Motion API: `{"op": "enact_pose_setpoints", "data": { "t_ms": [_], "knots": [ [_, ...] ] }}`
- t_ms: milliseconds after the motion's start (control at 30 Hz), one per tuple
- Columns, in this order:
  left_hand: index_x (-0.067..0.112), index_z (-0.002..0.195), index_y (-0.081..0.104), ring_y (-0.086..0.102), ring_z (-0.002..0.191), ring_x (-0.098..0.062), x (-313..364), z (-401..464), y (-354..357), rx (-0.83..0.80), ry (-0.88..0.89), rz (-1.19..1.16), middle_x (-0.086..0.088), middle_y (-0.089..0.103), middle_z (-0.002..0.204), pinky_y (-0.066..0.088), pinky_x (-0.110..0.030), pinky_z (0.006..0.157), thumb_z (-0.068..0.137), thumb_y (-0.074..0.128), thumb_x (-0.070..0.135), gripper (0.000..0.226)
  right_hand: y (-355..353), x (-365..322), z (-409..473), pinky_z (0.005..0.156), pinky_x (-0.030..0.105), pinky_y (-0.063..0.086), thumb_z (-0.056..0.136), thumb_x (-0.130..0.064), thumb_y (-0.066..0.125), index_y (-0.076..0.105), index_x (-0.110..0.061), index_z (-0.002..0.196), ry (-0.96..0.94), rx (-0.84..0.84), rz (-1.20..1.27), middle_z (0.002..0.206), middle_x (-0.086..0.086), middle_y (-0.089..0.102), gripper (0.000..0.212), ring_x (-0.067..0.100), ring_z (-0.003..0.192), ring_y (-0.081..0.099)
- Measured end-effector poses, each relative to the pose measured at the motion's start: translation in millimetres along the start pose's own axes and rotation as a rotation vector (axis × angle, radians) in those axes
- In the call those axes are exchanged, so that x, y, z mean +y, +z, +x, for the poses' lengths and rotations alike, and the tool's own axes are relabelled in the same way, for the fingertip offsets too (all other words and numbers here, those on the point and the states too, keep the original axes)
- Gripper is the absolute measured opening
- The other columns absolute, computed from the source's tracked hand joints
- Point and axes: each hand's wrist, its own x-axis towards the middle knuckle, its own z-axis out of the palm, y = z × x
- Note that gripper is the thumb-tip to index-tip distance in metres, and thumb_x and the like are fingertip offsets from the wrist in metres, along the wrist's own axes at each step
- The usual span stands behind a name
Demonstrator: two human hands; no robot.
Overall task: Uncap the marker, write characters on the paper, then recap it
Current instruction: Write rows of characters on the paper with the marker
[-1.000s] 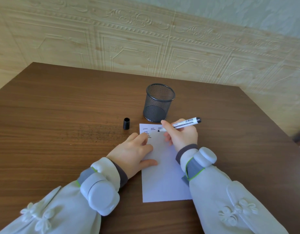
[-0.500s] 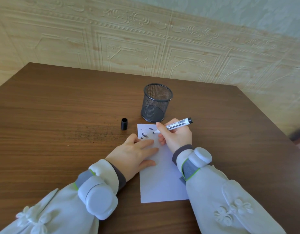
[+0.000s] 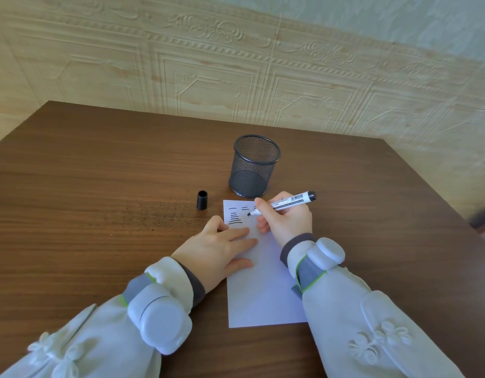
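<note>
The paper has 一, 二, 三 up top; the marker has a barcode, print too tiny.

Dark brown wood-grain table top, white rectangular paper sheet with black horizontal ink strokes near its top edge. White-barrelled marker – black tip and end, small black print and barcode; black cylindrical marker cap, black wire-mesh pen cup. Pale grey-white sleeves with knotted floral fastenings, grey wrist straps edged green, white pods – cream embossed wall panel with scrollwork.
</note>
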Motion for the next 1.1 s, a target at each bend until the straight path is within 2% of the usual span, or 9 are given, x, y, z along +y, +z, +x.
{"op": "enact_pose_setpoints", "data": {
  "t_ms": [200,300,400,500,633,767,867,1100],
  "knots": [
    [0.042,0.143,0.021,0.023,0.126,-0.019,-1.1,0.1,2.6,0.032,0.008,0.006,0.017,0.02,0.153,0.036,-0.027,0.103,0.095,0.03,0.05,0.049,-0.2,2.9,1.0,0.046,0.025,0.048,0.08,-0.011,0.069,0.056,-0.011,0.059,0.008,-0.036,-0.004,0.05,0.008,0.064,0.024,0.02,0.039,0.056],
    [0.042,0.143,0.023,0.023,0.126,-0.019,-2.0,0.0,4.1,0.032,0.009,-0.004,0.017,0.02,0.153,0.037,-0.029,0.103,0.095,0.029,0.051,0.049,0.0,1.7,0.4,0.043,0.021,0.047,0.082,-0.01,0.07,0.056,-0.01,0.06,0.0,-0.027,0.01,0.049,0.007,0.062,0.025,0.015,0.036,0.054],
    [0.042,0.142,0.026,0.025,0.124,-0.02,-2.4,-0.2,4.2,0.049,0.012,-0.014,0.016,0.024,0.152,0.039,-0.03,0.101,0.09,0.02,0.061,0.056,0.3,1.6,0.3,0.042,0.021,0.046,0.082,-0.009,0.069,0.055,-0.01,0.06,0.005,-0.025,0.014,0.045,0.003,0.061,0.026,0.015,0.035,0.053],
    [0.042,0.142,0.024,0.023,0.125,-0.019,-1.7,-0.2,4.6,0.037,0.005,-0.007,0.017,0.021,0.152,0.038,-0.03,0.102,0.094,0.029,0.052,0.049,-0.7,1.1,0.9,0.041,0.022,0.046,0.081,-0.007,0.067,0.054,-0.009,0.06,0.027,-0.027,-0.005,0.045,0.003,0.06,0.024,0.017,0.036,0.053],
    [0.04,0.141,0.029,0.028,0.123,-0.021,-2.0,-2.0,3.7,0.077,0.033,-0.028,0.014,0.027,0.151,0.038,-0.03,0.099,0.09,0.023,0.06,0.055,-1.6,-1.5,0.2,0.04,0.021,0.045,0.078,-0.006,0.063,0.054,-0.006,0.06,0.036,-0.046,-0.067,0.04,0.0,0.058,0.02,0.016,0.034,0.052],
    [0.042,0.143,0.022,0.023,0.126,-0.018,-1.1,-1.4,2.2,0.048,0.016,0.001,0.017,0.021,0.152,0.036,-0.027,0.102,0.095,0.03,0.05,0.049,-2.2,-1.7,-0.5,0.04,0.021,0.045,0.08,-0.006,0.064,0.052,-0.012,0.054,0.023,-0.006,-0.024,0.042,0.0,0.06,0.029,0.017,0.034,0.052],
    [0.042,0.143,0.021,0.023,0.126,-0.018,-0.9,-1.0,0.3,0.039,0.015,-0.003,0.017,0.02,0.153,0.036,-0.027,0.102,0.095,0.03,0.05,0.049,-2.0,-1.2,1.0,0.04,0.021,0.046,0.082,-0.008,0.067,0.051,-0.01,0.057,0.024,0.025,0.033,0.042,0.002,0.06,0.029,0.017,0.032,0.051],
    [0.043,0.143,0.02,0.022,0.126,-0.017,-1.3,-1.1,0.5,0.029,0.012,-0.007,0.017,0.019,0.153,0.038,-0.027,0.102,0.095,0.03,0.049,0.049,-1.2,1.3,1.8,0.045,0.022,0.049,0.081,-0.012,0.069,0.052,-0.013,0.056,0.016,0.042,-0.006,0.043,0.001,0.061,0.031,0.017,0.034,0.054]
  ]
}}
